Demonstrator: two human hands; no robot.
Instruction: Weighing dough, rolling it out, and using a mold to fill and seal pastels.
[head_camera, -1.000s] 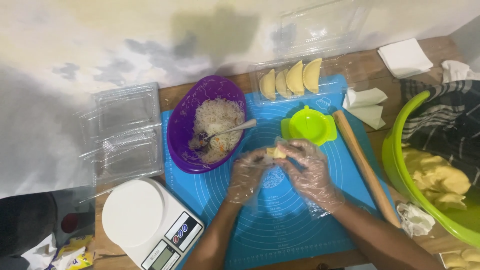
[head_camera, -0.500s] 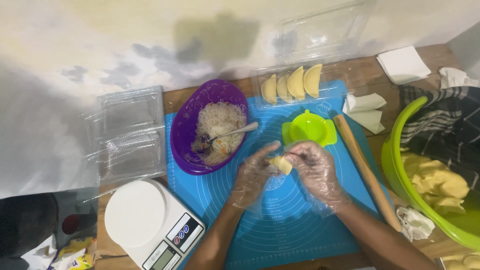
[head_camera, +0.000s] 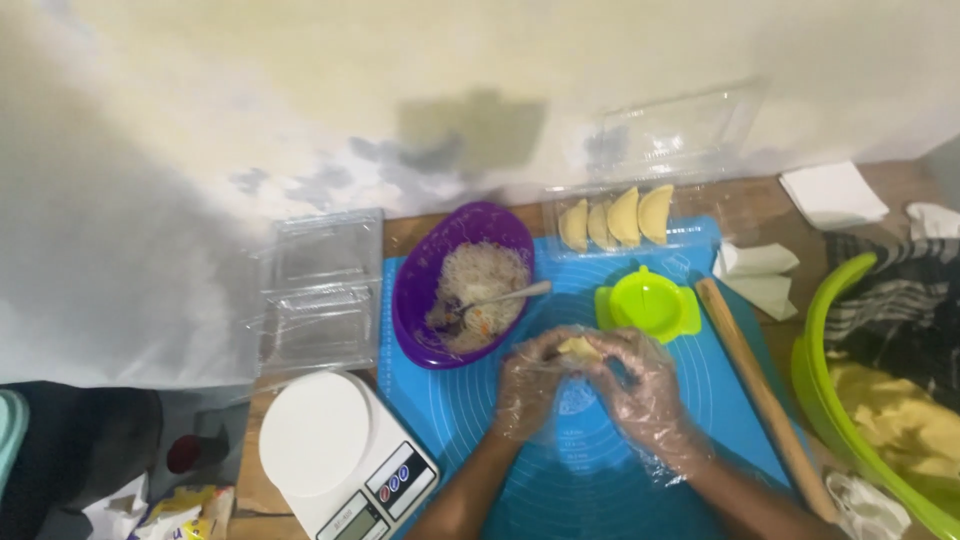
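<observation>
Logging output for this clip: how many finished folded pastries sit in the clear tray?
4, in a row in the clear tray behind the blue mat: pastries. They overlap, so another may be hidden.

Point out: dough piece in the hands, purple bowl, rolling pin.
dough piece (head_camera: 578, 349), head view, on its yellow top showing between the gloved fingers.
purple bowl (head_camera: 412, 290), head view, on its left rim.
rolling pin (head_camera: 752, 380), head view, on the middle of the wooden shaft.

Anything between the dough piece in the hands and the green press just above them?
Nothing visible. The dough piece sits between the left hand and right hand, and only bare blue mat separates them from the green press.
</observation>
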